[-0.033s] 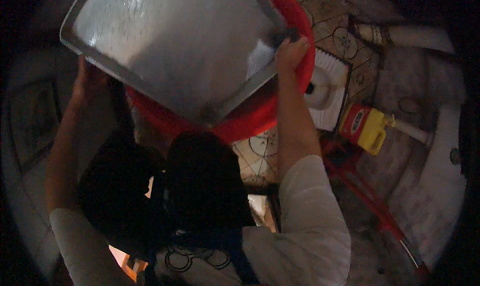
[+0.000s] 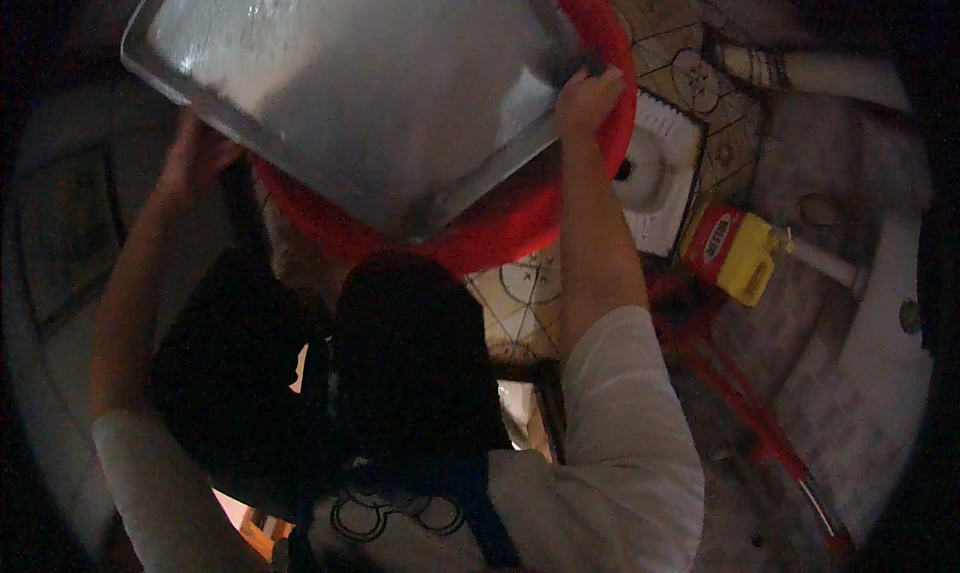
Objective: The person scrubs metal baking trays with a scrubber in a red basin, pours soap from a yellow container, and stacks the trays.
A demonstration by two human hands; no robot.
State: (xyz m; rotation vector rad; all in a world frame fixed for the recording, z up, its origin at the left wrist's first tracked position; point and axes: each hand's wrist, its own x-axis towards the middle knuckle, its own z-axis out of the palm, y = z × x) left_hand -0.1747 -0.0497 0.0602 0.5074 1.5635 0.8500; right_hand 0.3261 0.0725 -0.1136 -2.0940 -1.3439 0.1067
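With my left hand (image 2: 200, 153) I touch the lower left edge of a wide metal tray (image 2: 380, 93); how its fingers go is too dark to tell. My right hand (image 2: 590, 98) is closed at the tray's right edge, near one corner. The tray has a raised rim, and its surface looks wet. It is above a red tub (image 2: 500, 238), which shows at the right and below. To my right are a white squat toilet (image 2: 668, 173), a yellow-and-red jug (image 2: 738, 258) and a red pole (image 2: 745, 403).
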